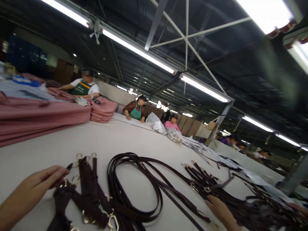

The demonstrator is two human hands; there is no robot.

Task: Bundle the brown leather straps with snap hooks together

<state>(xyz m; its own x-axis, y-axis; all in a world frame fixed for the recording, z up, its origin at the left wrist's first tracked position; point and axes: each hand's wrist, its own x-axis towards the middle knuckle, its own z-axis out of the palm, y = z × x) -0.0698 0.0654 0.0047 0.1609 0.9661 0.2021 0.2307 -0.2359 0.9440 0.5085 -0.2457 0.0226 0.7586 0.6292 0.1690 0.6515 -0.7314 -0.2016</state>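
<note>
My left hand [44, 183] is closed in a pinch, with a dark tip of strap [69, 166] poking out past the thumb and fingers. Just beside it lies a bundle of dark brown straps [88, 179] with gold-coloured metal rings and clasps. Long loops of dark brown strap [158, 195] curl across the middle of the table. On the right, my right hand [220, 208] reaches into a heap of similar straps [252, 208], its fingers closed at the heap's near left edge by a metal buckle [207, 189]. Its fingertips are partly hidden among the straps.
Folded pink fabric pieces [43, 112] are stacked at the left of the white table [96, 138]. Clear plastic bags [155, 123] sit at the far edge. Several people [136, 110] work across the table. A metal post [220, 118] rises at the right.
</note>
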